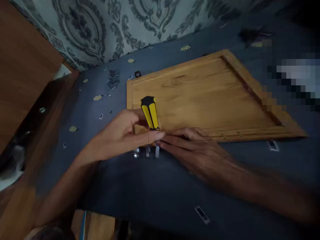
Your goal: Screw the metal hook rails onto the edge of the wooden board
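Observation:
A wooden cabinet door [190, 100] with a raised frame lies flat on a blue patterned cloth. At its near left corner stands a screwdriver [150, 113], its yellow and black handle up and its shaft mostly hidden by my fingers. My left hand [122, 130] closes round the base of the screwdriver, thumb across the front. My right hand [195, 146] rests along the door's near edge, its fingertips pinched together beside my left thumb; what they hold is hidden. Below the fingers, shiny metal fittings [148, 151] stick out past the door's edge.
Several metal pieces [113, 79] lie in a pile left of the door, with small screws [110, 96] nearby. A small dark square piece [137, 74] sits by the far left corner. Behind is a patterned wall [120, 30]; brown wooden furniture [27, 66] stands left.

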`<state>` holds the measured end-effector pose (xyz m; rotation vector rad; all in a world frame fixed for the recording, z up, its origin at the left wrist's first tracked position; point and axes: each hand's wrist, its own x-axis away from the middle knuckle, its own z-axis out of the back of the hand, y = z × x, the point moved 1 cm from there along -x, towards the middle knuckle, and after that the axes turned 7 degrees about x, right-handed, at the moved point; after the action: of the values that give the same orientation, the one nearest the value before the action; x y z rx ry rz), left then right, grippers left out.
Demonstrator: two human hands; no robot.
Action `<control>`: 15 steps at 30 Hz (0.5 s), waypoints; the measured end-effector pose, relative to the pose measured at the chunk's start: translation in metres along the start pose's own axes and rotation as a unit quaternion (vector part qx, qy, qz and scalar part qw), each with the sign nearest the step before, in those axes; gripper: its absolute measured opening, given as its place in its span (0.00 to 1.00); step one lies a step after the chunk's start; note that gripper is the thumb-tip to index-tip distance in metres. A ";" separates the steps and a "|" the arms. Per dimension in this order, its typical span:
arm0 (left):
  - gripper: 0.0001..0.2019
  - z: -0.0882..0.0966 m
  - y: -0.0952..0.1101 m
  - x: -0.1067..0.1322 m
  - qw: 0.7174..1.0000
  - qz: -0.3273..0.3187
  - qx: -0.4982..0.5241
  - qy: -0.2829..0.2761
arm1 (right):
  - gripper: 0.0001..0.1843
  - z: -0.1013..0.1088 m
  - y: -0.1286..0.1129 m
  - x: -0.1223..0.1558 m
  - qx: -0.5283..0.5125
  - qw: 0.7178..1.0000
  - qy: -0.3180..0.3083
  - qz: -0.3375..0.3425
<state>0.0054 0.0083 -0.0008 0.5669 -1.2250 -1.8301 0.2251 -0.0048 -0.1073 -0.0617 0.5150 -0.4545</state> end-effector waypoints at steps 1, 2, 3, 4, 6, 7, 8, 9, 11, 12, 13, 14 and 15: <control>0.06 0.000 -0.001 0.000 1.000 0.004 -0.026 -0.003 | 0.23 0.000 0.001 0.000 0.001 1.000 0.000 0.000; 0.07 0.001 -0.002 -0.001 0.999 0.008 -0.046 -0.006 | 0.23 0.001 0.001 0.000 0.001 1.000 0.001 0.000; 0.08 0.001 -0.003 -0.001 0.998 0.014 -0.061 -0.008 | 0.23 0.001 0.002 0.000 0.000 1.000 0.002 0.000; 0.09 0.001 -0.003 -0.001 0.997 0.022 -0.070 -0.011 | 0.24 0.001 0.002 -0.001 -0.001 1.000 0.004 0.001; 0.12 0.000 -0.003 -0.002 0.996 0.043 -0.073 -0.014 | 0.24 0.002 0.002 -0.001 -0.005 1.000 0.012 0.002; 0.13 0.000 -0.003 -0.003 0.997 0.053 -0.062 -0.015 | 0.24 0.002 0.001 -0.002 -0.007 1.000 0.014 0.001; 0.14 -0.001 -0.003 -0.003 0.997 0.062 -0.047 -0.015 | 0.25 0.003 0.001 -0.002 -0.009 1.000 0.015 -0.001; 0.14 -0.001 -0.002 -0.004 0.997 0.070 -0.031 -0.014 | 0.25 0.003 0.001 -0.002 -0.009 1.000 0.013 -0.004; 0.14 -0.002 -0.001 -0.004 0.997 0.081 -0.007 -0.008 | 0.25 0.002 0.001 -0.002 -0.008 1.000 0.014 -0.006; 0.14 -0.003 -0.001 -0.004 0.996 0.085 0.000 -0.006 | 0.25 0.002 0.000 -0.002 -0.008 1.000 0.015 -0.006; 0.15 -0.003 -0.002 -0.005 0.996 0.087 0.005 -0.008 | 0.25 0.001 0.000 -0.002 -0.008 1.000 0.017 -0.006; 0.15 -0.003 -0.002 -0.005 0.996 0.088 0.009 -0.010 | 0.25 0.000 0.000 -0.001 -0.009 1.000 0.018 -0.007; 0.15 -0.004 -0.003 -0.005 0.996 0.090 0.011 -0.016 | 0.26 0.000 0.000 -0.001 -0.009 1.000 0.017 -0.009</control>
<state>0.0096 0.0111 -0.0054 0.4272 -1.2770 -1.6819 0.2245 -0.0041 -0.1074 -0.0767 0.5521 -0.4685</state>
